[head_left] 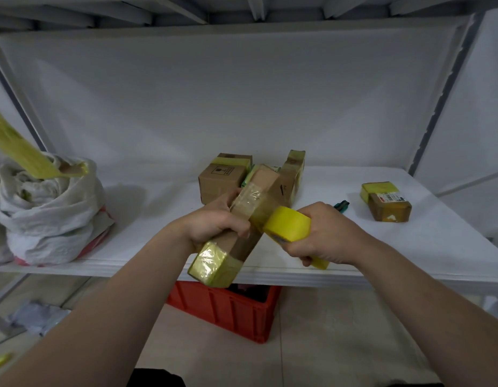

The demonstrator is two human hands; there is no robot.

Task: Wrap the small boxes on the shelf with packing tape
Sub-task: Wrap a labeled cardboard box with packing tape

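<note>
A long cardboard box point(263, 185), with yellow tape on its near end and clear tape round its middle, is held tilted above the front edge of the white shelf point(340, 247). My left hand point(214, 222) grips it round the middle. My right hand point(326, 233) grips a yellow roll of packing tape point(288, 223), pressed against the box's right side. Behind stand a cube-shaped box point(221, 181) and a taped box on end point(293, 171). At the right of the shelf lies a small taped box point(387, 201).
A white sack point(46, 213) with a strip of yellow tape stuck to it sits at the shelf's left end. A small green tool point(341, 205) lies behind my right hand. Under the shelf stands a red plastic crate point(228, 308) on a tiled floor. Shelf uprights rise at both sides.
</note>
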